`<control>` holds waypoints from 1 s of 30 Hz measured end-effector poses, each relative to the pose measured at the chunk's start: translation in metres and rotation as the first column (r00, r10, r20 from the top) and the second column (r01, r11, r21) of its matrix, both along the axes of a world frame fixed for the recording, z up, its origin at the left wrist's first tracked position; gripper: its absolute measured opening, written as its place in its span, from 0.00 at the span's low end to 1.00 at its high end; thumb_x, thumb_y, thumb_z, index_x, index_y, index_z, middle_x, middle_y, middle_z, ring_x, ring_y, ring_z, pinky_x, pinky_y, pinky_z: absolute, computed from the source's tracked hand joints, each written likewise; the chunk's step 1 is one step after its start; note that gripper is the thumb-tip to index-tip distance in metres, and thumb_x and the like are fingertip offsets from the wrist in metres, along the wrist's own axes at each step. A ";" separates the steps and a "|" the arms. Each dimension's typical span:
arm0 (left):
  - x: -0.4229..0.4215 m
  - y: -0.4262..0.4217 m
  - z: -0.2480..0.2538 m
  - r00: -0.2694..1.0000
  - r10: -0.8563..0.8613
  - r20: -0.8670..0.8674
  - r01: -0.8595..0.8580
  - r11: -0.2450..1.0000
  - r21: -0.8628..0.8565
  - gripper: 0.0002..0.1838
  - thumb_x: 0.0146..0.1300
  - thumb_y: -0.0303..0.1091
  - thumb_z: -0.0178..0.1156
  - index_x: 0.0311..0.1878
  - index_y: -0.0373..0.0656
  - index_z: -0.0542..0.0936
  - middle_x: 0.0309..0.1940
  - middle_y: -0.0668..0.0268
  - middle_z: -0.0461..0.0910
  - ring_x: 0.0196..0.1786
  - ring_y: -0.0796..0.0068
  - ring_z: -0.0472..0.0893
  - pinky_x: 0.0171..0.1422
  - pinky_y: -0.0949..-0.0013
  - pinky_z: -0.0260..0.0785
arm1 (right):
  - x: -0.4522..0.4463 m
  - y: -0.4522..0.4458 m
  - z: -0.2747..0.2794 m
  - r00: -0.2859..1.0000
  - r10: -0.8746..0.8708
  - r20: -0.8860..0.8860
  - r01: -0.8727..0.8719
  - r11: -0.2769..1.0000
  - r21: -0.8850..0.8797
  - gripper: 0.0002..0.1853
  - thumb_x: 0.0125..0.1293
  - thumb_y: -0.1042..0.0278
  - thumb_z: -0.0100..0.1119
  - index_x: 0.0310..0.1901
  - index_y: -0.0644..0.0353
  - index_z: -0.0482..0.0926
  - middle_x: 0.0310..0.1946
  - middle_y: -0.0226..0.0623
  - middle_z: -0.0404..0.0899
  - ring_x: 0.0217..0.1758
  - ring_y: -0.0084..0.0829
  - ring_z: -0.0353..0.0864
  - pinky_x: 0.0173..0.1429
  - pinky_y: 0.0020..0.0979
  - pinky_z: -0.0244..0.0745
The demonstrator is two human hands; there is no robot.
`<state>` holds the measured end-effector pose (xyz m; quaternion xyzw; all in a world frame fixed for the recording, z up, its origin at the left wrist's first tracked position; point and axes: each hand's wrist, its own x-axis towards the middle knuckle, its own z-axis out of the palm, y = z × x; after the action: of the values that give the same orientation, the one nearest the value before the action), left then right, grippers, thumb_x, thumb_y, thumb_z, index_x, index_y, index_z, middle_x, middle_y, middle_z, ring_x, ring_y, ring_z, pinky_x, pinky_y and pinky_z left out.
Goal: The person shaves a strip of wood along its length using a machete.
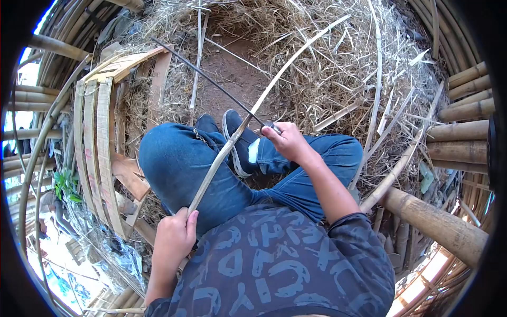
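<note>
My left hand [175,232] is closed around the lower end of a long, pale bamboo strip [216,162], beside my left thigh. The strip slants up and away across my lap, its far end over the dry shavings. In my right hand [288,141], above my right leg, is the handle of a long, thin, dark-bladed knife [218,86]. Its blade points forward and to the left, crossing the strip just ahead of my right fist. Whether the edge is touching the strip, I cannot tell.
Bamboo shavings [327,68] cover much of the ground around a patch of bare soil [231,66]. A wooden slatted crate [90,142] stands at my left. Thick bamboo poles [438,224] jut in from the right, near several loose strips [378,68].
</note>
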<state>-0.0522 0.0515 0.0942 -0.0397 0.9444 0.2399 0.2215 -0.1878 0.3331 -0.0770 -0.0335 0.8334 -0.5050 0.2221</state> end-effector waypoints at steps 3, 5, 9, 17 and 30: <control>-0.001 0.001 -0.002 1.000 -0.017 -0.001 0.017 1.000 -0.017 0.16 0.69 0.34 0.56 0.26 0.35 0.73 0.16 0.46 0.73 0.23 0.41 0.77 0.27 0.48 0.67 | -0.011 0.009 -0.010 0.990 0.060 -0.124 -0.047 0.994 0.101 0.35 0.65 0.32 0.52 0.26 0.65 0.79 0.24 0.54 0.78 0.32 0.55 0.80 0.37 0.46 0.73; -0.002 0.002 -0.002 1.000 -0.021 0.005 0.021 1.000 -0.018 0.15 0.69 0.33 0.56 0.26 0.35 0.73 0.16 0.46 0.73 0.23 0.42 0.77 0.27 0.49 0.66 | -0.016 0.015 -0.020 0.984 0.097 -0.150 -0.071 0.982 0.173 0.35 0.63 0.28 0.51 0.27 0.62 0.81 0.26 0.52 0.80 0.36 0.56 0.81 0.40 0.47 0.75; -0.002 0.002 -0.004 1.000 0.004 0.024 -0.005 1.000 0.013 0.15 0.69 0.32 0.57 0.26 0.35 0.73 0.16 0.46 0.73 0.22 0.42 0.76 0.26 0.49 0.66 | -0.031 0.035 -0.028 0.991 0.074 -0.110 -0.035 0.947 0.318 0.35 0.62 0.27 0.51 0.27 0.59 0.82 0.25 0.50 0.81 0.35 0.53 0.82 0.39 0.48 0.76; -0.002 -0.007 -0.012 1.000 0.005 0.026 -0.007 0.997 0.075 0.14 0.68 0.32 0.58 0.26 0.36 0.73 0.15 0.48 0.74 0.22 0.45 0.77 0.26 0.50 0.67 | -0.024 0.009 0.009 0.988 0.031 -0.149 0.028 0.927 0.375 0.35 0.62 0.29 0.53 0.27 0.62 0.81 0.22 0.54 0.80 0.31 0.55 0.82 0.38 0.49 0.77; -0.004 -0.019 -0.017 0.999 -0.023 0.030 0.020 0.996 0.092 0.16 0.67 0.33 0.60 0.23 0.39 0.72 0.13 0.52 0.74 0.18 0.49 0.77 0.22 0.54 0.67 | -0.037 0.004 0.002 0.991 0.025 -0.131 0.034 0.900 0.434 0.34 0.64 0.32 0.53 0.25 0.64 0.78 0.20 0.53 0.78 0.30 0.56 0.82 0.35 0.49 0.74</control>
<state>-0.0558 0.0321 0.0775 -0.0231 0.9293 0.2798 0.2401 -0.2245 0.3370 -0.0749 -0.0149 0.9381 -0.3034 0.1664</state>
